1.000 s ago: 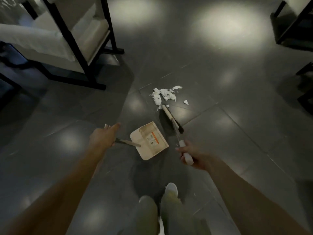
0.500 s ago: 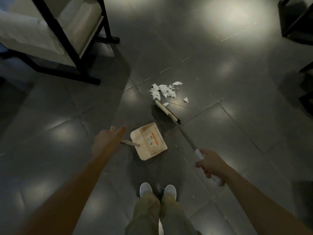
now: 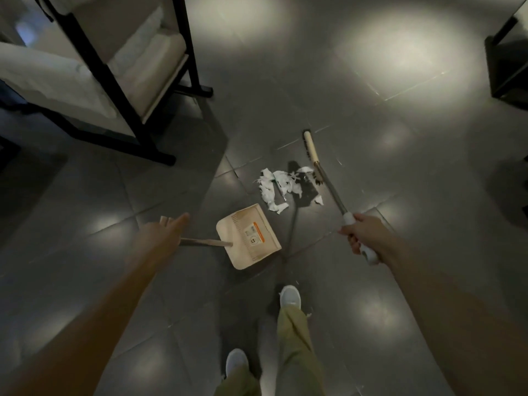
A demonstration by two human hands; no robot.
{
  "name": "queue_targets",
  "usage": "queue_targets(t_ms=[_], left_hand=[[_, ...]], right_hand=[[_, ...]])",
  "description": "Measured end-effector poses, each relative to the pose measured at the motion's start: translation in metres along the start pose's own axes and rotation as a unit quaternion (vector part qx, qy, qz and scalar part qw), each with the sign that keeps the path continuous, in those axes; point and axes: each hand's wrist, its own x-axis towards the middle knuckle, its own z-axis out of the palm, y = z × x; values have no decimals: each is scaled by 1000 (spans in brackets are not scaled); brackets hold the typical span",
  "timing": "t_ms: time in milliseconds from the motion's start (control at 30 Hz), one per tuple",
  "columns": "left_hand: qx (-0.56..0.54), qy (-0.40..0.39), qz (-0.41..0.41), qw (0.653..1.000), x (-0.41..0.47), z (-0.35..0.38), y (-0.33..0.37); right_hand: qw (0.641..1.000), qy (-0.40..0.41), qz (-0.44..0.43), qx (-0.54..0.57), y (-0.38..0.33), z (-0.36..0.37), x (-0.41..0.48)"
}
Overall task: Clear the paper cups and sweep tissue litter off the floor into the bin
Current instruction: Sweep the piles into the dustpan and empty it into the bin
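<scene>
Floor [image 3: 377,115]: dark grey glossy tiles.
Light: soft patches [image 3: 405,50] reflected on tiles.
Chair [image 3: 148,70]: black frame, pale cushions, far left.

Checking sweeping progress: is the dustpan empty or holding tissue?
Empty. The dustpan shows only its label; the tissue scraps lie on the floor beyond its lip.

The floor [image 3: 371,252] is dark grey tile with thin pale seams and soft whitish glare patches. The tissue [image 3: 281,182] is white. The dustpan [image 3: 247,252] is beige, its white label [image 3: 254,237] edged with an orange stripe. The broom [image 3: 333,192] has a cream head, dark bristles, grey shaft and white grip. The chair [image 3: 114,81] has a black frame and cream cushions. The shoes [image 3: 290,295] are white and the trousers [image 3: 294,332] olive green.
</scene>
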Motion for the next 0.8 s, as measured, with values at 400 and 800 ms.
queue_targets(t_ms=[400, 800], left_hand=[[-49, -22, -73, 996, 95, -1, 100], [-5, 11, -66, 998, 154, -24, 107]], right_hand=[[958, -32, 8, -284, -97, -26, 165], [925, -94, -14, -367, -103, -15, 138]])
